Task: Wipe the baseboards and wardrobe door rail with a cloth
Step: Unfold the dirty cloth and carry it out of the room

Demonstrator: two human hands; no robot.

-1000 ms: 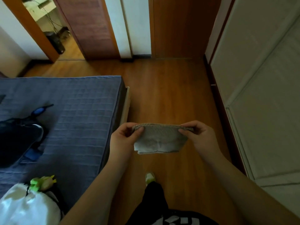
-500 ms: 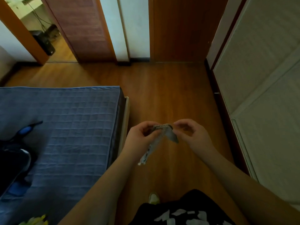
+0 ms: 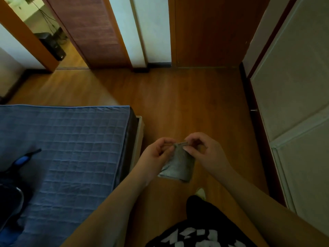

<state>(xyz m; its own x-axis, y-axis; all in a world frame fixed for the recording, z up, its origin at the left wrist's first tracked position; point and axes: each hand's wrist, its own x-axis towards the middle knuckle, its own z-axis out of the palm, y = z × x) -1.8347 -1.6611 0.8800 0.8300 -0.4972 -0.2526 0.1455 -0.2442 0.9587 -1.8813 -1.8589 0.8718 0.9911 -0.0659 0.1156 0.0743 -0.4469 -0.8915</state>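
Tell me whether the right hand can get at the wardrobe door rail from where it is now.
Probably not yet. The right hand pinches the cloth with the left hand, well above the floor; the wardrobe door rail lies low to the right. Bare floor between blocks nothing.

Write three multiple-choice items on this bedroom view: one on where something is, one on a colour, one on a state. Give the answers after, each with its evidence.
1. Where is the cloth?
A. Spread on the bed
B. Held in the air above the wooden floor
C. Pressed against the wardrobe door

2. What colour is the quilted mattress cover?
A. Blue
B. Red
C. White

3. How do the hands hold the cloth?
A. Only the left hand holds it
B. Neither hand touches it
C. Both hands pinch its top edge

Answers: 1 B, it hangs between the bed and the wardrobe door, touching neither. 2 A, the whole cover looks blue. 3 C, the left hand and right hand meet at the cloth's top edge, the rest hanging below.
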